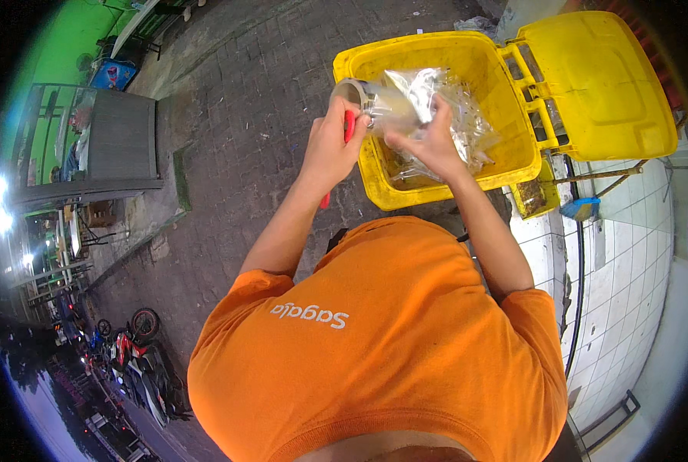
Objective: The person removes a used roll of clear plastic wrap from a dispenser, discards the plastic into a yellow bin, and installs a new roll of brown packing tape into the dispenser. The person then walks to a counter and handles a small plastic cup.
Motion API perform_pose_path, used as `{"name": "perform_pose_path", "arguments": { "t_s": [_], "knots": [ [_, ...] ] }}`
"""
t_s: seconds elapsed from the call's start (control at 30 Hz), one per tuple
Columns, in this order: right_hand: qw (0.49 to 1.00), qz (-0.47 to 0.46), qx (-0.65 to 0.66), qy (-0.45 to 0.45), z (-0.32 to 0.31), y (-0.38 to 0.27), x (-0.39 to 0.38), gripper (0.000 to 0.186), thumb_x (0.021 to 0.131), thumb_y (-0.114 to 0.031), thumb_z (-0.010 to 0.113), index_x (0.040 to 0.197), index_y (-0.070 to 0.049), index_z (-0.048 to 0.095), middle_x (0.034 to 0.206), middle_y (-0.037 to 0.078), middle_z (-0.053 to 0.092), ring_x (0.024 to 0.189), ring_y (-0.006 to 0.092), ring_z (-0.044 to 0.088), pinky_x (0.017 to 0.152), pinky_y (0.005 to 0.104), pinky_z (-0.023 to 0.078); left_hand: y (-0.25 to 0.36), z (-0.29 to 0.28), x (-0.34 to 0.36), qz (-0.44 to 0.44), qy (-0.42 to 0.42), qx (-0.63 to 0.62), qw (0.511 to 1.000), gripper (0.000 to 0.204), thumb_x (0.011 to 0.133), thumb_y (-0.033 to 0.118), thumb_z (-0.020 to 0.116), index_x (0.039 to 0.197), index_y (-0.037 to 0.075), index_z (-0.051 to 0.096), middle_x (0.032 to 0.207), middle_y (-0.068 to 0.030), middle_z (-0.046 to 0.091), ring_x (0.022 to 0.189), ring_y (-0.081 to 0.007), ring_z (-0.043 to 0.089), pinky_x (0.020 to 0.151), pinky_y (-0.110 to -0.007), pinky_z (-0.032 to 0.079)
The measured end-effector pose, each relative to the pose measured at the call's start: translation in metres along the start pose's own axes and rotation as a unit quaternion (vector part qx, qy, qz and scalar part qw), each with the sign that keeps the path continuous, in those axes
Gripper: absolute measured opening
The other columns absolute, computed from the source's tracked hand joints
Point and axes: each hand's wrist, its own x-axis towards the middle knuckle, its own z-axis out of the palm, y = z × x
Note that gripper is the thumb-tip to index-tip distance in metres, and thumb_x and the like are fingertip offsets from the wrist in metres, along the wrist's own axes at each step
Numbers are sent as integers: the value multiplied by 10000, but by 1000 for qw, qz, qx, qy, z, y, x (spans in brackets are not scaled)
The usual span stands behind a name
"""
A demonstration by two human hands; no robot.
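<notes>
My left hand (pixel 332 146) is closed around the rim end of a clear plastic cup-like container (pixel 390 108), whose round, ring-like mouth (pixel 352 94) faces left. The same hand also grips a red-handled tool (pixel 349 125); another red part (pixel 325 201) shows below my wrist, and the tool's kind is hidden. My right hand (pixel 435 146) curves its thumb and fingers around the container's other end, which is smeared by motion. Both hands are over the near left part of an open yellow bin (pixel 406 199). Crumpled clear plastic (pixel 475 142) lies inside it.
The bin's yellow lid (pixel 602 85) hangs open to the right. A white tiled wall (pixel 629 239) and a stick (pixel 602 175) are beside it. Dark paving (pixel 244 131) stretches left, with parked motorcycles (pixel 140 354) and a grey counter (pixel 120 135) farther off.
</notes>
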Motion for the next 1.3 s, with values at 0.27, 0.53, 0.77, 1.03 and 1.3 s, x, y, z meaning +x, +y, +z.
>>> {"name": "perform_pose_path", "arguments": {
  "t_s": [0.27,0.53,0.77,1.03,1.3],
  "knots": [
    [932,190,262,161,14,3,-4,640,965,-533,596,1231,48,567,1203,170,613,1042,197,593,882,365,487,-1,32,-21,17,-20,-83,996,207,938,152,692,966,44,516,712,-33,553,633,-105,491,597,-284,414],
    [934,56,251,248,5,-13,5,492,1056,-374,510,715,-31,601,646,-15,530,617,76,440,569,295,374,-8,38,-19,-133,-113,-209,962,334,975,205,666,1241,14,604,936,-4,646,824,-71,571,749,-241,476],
    [956,18,80,280,-25,-35,28,587,1068,-405,443,636,-27,566,575,1,506,527,95,420,483,303,325,1,34,-21,-242,-34,-485,840,366,993,261,628,1279,35,592,1092,-49,656,870,-124,614,773,-285,521],
    [933,186,227,208,-132,59,137,541,1073,-447,372,799,-40,599,588,16,508,459,151,465,417,305,352,-18,-7,-23,-223,-174,-401,872,303,957,304,677,1118,51,632,979,-14,652,811,-106,604,738,-275,505],
    [862,224,352,288,-183,35,177,386,1072,-388,398,926,-43,491,753,51,456,601,155,416,480,280,342,-62,-39,-59,-285,77,-505,811,323,994,271,628,1214,35,608,1083,-56,665,934,-149,638,814,-307,533]
  ]
}}
